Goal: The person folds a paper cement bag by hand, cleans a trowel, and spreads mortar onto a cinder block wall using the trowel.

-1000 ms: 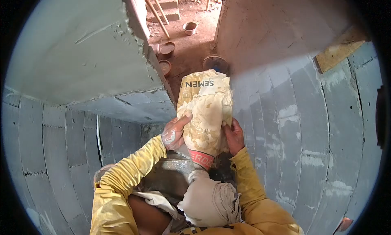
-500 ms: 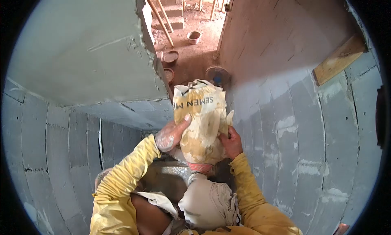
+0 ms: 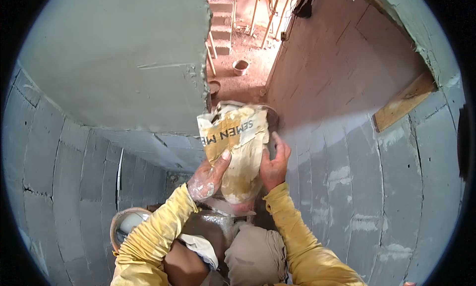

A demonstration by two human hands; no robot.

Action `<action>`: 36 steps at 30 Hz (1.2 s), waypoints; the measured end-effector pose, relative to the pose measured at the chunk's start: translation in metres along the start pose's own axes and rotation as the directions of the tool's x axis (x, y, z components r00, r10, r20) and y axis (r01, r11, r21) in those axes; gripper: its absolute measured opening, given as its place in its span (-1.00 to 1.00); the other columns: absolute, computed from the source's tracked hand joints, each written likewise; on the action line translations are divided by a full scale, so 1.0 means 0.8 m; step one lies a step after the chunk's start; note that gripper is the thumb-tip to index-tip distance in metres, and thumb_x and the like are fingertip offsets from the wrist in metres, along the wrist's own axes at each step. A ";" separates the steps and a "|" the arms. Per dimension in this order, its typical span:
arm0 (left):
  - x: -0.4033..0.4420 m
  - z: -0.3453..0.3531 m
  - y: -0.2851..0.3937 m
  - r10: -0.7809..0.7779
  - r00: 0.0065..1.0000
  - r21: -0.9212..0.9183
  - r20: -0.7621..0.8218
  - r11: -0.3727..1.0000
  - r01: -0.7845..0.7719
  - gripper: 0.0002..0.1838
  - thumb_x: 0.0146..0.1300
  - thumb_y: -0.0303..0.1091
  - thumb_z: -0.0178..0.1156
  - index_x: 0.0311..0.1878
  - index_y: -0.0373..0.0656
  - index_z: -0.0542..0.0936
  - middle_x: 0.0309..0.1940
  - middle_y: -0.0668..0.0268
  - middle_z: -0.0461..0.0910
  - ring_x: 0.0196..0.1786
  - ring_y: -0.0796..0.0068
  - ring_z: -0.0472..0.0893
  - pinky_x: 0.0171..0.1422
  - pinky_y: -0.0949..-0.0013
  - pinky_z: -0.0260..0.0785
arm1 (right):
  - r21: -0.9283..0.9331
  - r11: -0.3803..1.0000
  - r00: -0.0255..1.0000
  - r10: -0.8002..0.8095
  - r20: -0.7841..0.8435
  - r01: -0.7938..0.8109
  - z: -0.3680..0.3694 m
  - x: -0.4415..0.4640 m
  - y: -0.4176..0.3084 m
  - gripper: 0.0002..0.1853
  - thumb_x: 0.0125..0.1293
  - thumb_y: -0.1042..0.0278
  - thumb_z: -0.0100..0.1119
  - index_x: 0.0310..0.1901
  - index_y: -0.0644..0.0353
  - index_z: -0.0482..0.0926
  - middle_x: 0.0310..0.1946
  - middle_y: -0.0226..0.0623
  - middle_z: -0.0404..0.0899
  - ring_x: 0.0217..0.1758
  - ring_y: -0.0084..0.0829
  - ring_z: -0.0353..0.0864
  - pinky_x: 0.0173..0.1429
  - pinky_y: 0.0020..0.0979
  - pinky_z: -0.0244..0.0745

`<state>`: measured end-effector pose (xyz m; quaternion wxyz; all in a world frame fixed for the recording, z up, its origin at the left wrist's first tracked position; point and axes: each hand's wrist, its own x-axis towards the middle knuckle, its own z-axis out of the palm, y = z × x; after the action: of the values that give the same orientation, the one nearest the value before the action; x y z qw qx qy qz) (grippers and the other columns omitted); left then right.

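A crumpled cement bag (image 3: 243,149), cream and brown with dark upside-down lettering, is held up in front of me above my knees. My left hand (image 3: 208,177) grips its left side, the thumb pressed on the front face. At the bag's right edge is my right hand (image 3: 275,162), its fingers raised and apart and its thumb side against the paper. The red lower end of the bag is blurred. What lies behind the bag is hidden.
Grey block walls stand on both sides, with a plastered panel (image 3: 124,63) at upper left. A bucket (image 3: 116,231) is by my left forearm. A wooden board (image 3: 404,102) is fixed on the right wall. Beyond are steps (image 3: 219,26), poles and another bucket (image 3: 240,68).
The bag has shifted left and tilted, its top more folded. My right hand has loosened its grip and raised its fingers. The view has turned, and the near bucket shows more.
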<state>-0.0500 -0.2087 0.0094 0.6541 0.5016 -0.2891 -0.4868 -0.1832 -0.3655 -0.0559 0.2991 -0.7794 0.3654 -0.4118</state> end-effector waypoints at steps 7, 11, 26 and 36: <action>-0.002 0.001 -0.013 -0.265 0.959 -0.485 0.103 0.828 0.281 -0.36 0.61 0.08 -0.15 0.54 -0.15 0.21 0.44 0.19 0.38 0.43 0.29 0.44 0.49 0.15 0.35 | -0.018 0.991 0.982 -0.126 0.138 0.130 -0.017 -0.022 -0.031 -0.49 0.37 0.26 0.18 0.31 0.26 0.45 0.28 0.07 0.33 0.31 -0.01 0.35 0.45 -0.09 0.24; 0.007 0.002 -0.025 -0.295 0.931 -0.482 0.214 0.798 0.363 -0.39 0.61 0.04 -0.13 0.55 -0.13 0.19 0.43 0.22 0.38 0.41 0.32 0.45 0.48 0.16 0.37 | 0.182 0.971 0.936 0.088 0.342 -0.157 0.013 -0.050 -0.025 -0.30 0.51 0.01 0.00 0.53 0.23 0.15 0.43 0.18 0.12 0.52 0.10 0.11 0.60 -0.10 0.01; 0.010 0.027 -0.038 0.102 0.925 0.698 0.366 0.627 -0.345 -0.43 0.39 -0.27 0.24 0.42 -0.17 0.40 0.41 -0.05 0.34 0.46 0.02 0.29 0.53 0.06 0.12 | 0.681 0.246 0.724 0.225 0.652 -0.689 -0.014 -0.052 -0.019 -0.29 0.57 -0.09 -0.14 0.54 0.25 0.10 0.43 0.01 0.23 0.47 -0.12 0.26 0.54 -0.20 0.14; 0.045 0.004 -0.074 0.371 0.929 0.690 0.017 0.667 -0.279 -0.07 -0.04 -0.10 0.61 0.33 -0.30 0.37 0.21 -0.02 0.47 0.28 0.09 0.48 0.39 0.05 0.32 | 0.682 0.293 0.742 0.264 0.616 -0.670 -0.002 -0.044 -0.002 -0.30 0.56 -0.10 -0.12 0.52 0.24 0.15 0.38 -0.03 0.31 0.43 -0.16 0.32 0.50 -0.22 0.21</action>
<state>-0.0604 -0.2445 -0.0490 0.5168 0.6757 -0.4905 -0.1894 -0.1976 -0.3359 -0.0688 0.8289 -0.4258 0.2479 -0.2649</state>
